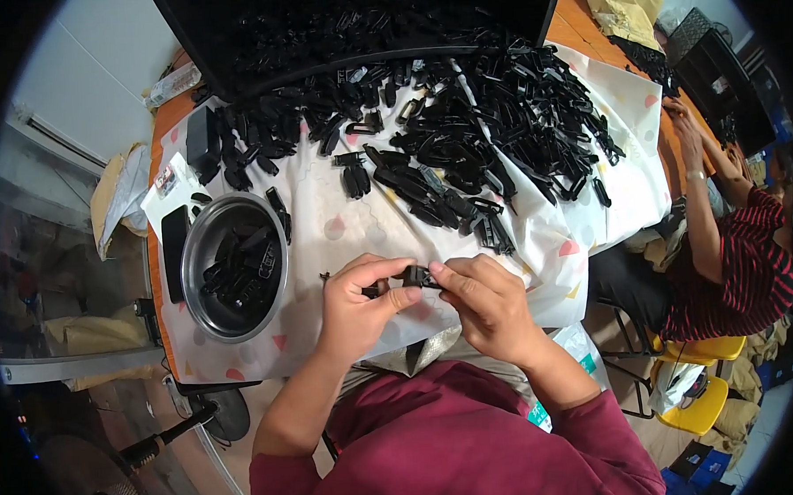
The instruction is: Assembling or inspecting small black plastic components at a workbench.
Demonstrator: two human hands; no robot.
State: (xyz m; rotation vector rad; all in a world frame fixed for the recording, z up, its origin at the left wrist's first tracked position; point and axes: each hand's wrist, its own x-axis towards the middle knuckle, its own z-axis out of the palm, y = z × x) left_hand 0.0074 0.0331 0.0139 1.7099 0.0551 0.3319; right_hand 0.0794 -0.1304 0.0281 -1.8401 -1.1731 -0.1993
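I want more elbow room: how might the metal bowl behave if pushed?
The metal bowl looks rigid, so it should keep its shape. The loose black parts inside would probably shift. The creased tablecloth beneath might bunch and drag along.

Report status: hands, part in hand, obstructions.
Left hand and right hand pinching a black part. Part partly hidden in grip. Pile of black pieces ahead, nothing covering hands.

Your left hand (361, 304) + right hand (490, 305) = 2, frame center, at least 1 black part (413, 276) between them. Left side: 1 metal bowl (232, 332), 1 flat black slab (175, 253), 1 dark box (202, 141). Upper left: 1 clear bottle (175, 85). Right: 1 co-worker (729, 273), 2 yellow seats (689, 409). Your upper-center pile (532, 109): too overlapped to count.
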